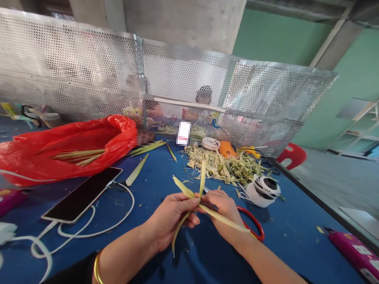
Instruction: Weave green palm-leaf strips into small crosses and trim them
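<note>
Over the blue tabletop (156,165), the left hand (179,211) is pinching crossed leaf strips (202,183).
From its closed fingertips, ends are pointing, left to right, toward ten, seven, twelve and four o'clock, the longest passing over the right hand (222,207). That hand is curling close beside the crossing; whether it is gripping the red-handled scissors (260,228) I cannot tell.

Blue table (286,232) under the fingers (189,204). Perforated metal partition (174,65) beyond them, running left to right, shiny patches of light on it. Concrete wall (183,23) past the partition, straight ahead and higher than the fingers. Green wall (272,39) ahead, to their right. Red chair (299,154) off table edge, forward-right. Grey floor (322,177) farther right, white rack (352,126) by green wall.
</note>
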Demonstrator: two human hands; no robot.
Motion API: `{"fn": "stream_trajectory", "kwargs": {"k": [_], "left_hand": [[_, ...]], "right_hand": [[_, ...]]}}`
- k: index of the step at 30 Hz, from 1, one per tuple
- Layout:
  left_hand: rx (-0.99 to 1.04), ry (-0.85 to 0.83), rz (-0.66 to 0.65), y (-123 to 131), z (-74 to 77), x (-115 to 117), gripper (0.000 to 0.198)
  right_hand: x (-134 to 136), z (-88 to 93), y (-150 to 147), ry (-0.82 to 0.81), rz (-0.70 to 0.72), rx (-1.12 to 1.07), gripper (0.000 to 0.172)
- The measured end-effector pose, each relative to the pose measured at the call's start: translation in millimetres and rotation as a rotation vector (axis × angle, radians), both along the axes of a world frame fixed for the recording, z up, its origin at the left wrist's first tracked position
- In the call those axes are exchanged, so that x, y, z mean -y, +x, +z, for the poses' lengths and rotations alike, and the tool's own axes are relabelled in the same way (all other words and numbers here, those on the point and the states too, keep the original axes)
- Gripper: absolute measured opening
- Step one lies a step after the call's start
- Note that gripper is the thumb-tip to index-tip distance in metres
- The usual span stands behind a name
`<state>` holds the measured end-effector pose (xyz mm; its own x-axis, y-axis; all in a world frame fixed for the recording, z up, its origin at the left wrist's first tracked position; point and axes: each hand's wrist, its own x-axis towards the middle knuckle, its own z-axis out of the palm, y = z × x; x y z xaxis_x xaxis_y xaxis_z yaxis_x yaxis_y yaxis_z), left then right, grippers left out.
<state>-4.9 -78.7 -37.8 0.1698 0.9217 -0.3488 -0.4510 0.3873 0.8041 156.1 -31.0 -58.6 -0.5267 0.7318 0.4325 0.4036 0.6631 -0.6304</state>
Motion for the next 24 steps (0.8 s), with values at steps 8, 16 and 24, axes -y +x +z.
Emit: {"fn": "stream_trajectory", "kwargs": {"k": [8,16,24], "left_hand": [[-0.330,0.065,-0.043,4,4.5,3,0.020],[-0.368,0.089,-0.118,6,-4.6,3,0.021],[-0.274,0.071,0.065,-3,3.5,-3,0.026]], "right_hand": [[-2,13.2,4,-0.601,-0.050,-0.385,0.027],[4,8.6,-1,-0.587,-0.123,-0.400,0.020],[7,22.3,5,-0.495,-0.024,-0.094,0.030]]}}
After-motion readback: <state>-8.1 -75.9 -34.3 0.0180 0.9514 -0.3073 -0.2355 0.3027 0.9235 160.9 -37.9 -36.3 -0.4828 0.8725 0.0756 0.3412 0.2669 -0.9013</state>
